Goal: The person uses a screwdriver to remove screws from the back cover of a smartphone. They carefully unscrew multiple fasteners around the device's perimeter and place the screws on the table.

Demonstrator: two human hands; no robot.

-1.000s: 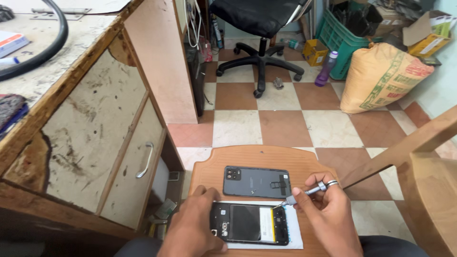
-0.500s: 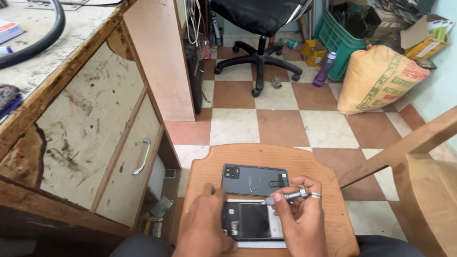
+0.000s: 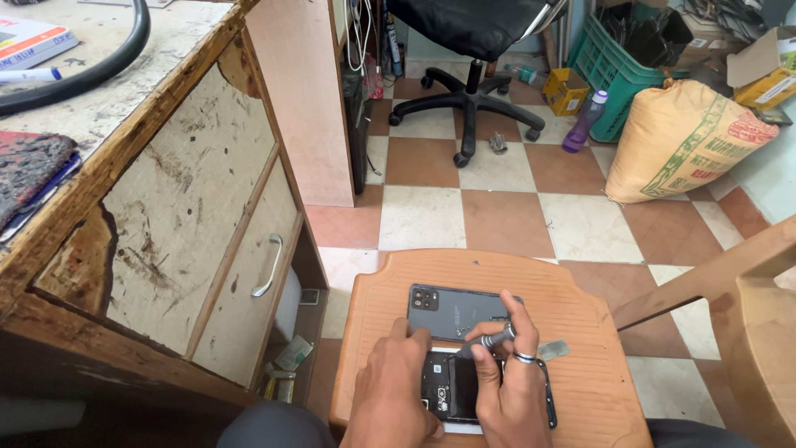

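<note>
An opened phone (image 3: pixel 452 386) is laid on a stool (image 3: pixel 580 290), steadied by the left hand (image 3: pixel 398 390). A screwdriver (image 3: pixel 489 340) is gripped in the right hand (image 3: pixel 510 390), tip on the phone. A back cover (image 3: pixel 456 311) lies just beyond.

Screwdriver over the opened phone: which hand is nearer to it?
Right. The right hand grips the screwdriver between its fingers, tip down at the opened phone. The left hand rests beside it, pressing the phone's left edge, not touching the tool.
</note>
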